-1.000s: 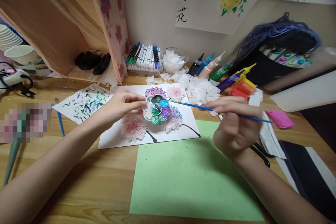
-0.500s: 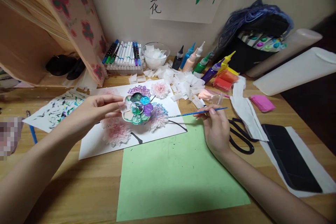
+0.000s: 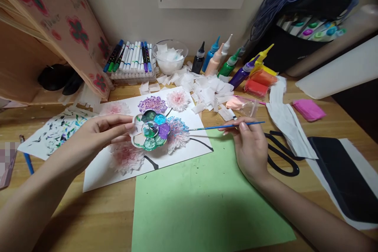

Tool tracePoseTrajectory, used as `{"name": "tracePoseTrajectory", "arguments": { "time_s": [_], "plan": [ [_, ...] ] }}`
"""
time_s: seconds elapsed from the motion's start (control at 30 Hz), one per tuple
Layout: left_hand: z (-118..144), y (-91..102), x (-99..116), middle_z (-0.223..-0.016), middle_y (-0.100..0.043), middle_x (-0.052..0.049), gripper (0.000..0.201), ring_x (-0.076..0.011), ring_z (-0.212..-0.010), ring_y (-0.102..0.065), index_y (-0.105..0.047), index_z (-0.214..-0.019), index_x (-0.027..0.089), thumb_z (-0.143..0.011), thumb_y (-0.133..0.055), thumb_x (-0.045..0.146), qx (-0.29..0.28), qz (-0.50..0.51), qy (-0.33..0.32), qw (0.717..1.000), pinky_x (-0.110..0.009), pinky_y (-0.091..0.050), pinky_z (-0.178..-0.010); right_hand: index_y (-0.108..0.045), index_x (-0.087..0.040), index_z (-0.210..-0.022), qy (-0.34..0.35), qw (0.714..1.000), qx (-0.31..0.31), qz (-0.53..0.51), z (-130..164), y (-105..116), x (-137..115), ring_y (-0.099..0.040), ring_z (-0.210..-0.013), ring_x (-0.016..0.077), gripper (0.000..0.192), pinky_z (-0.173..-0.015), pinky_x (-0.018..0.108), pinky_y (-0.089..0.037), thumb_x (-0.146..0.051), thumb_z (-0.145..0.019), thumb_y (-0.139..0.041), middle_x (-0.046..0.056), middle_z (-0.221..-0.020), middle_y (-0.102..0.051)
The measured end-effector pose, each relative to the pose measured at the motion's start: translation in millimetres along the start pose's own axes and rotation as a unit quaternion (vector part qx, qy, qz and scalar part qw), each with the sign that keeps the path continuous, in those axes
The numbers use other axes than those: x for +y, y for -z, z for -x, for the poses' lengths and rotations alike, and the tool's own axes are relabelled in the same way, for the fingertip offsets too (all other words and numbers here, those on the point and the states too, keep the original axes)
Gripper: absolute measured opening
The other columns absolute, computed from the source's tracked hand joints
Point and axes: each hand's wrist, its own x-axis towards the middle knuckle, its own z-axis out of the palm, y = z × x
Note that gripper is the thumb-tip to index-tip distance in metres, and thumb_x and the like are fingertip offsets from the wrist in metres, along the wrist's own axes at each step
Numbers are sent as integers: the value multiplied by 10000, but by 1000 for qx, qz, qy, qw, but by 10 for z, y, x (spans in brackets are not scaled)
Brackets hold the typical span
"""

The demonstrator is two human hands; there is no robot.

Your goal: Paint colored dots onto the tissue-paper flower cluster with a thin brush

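Blue paintbrush [image 3: 226,126] in right hand [image 3: 251,149] | palette [image 3: 150,130] in left hand [image 3: 97,138]

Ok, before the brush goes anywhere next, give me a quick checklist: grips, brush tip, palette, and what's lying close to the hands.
1. Left hand grip on the palette: ok, fingers pinch its left rim and it is held above the flower picture.
2. Right hand grip on the brush: ok, pinched near the rear of the handle.
3. Brush tip position: ok, it points at the palette but stands apart from it, over the white sheet.
4. Paint on the bristles: cannot tell, too small.
5. Palette level: cannot tell; wells show green, blue and purple paint.
6. Scissors near the right wrist: not ok, they lie right beside it.
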Motion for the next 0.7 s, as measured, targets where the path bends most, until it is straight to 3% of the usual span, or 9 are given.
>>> {"name": "tracePoseTrajectory", "arguments": {
  "time_s": [0.4, 0.7],
  "plan": [
    [-28, 6, 9, -911, -741, -6, 353, -133, -783, -675, -741, -880, 235, -626, -838, 459, 7, 13, 2, 1000, -168, -529, -654, -609, -251, -883, 17, 999, -19, 23, 37, -4, -8, -652, -794, 189, 96, -640, 344, -523, -333, -908, -564, 41, -884, -650],
    [9, -36, 28, -1011, -746, -57, 385, -188, -907, -682, -738, -963, 211, -692, -791, 479, -4, -17, -3, 1000, -245, -550, -772, -605, -278, -872, 20, 1000, -11, 21, 28, -3, -20, -660, -778, 203, 102, -636, 365, -513, -351, -914, -549, 36, -855, -652]
  ]
}}
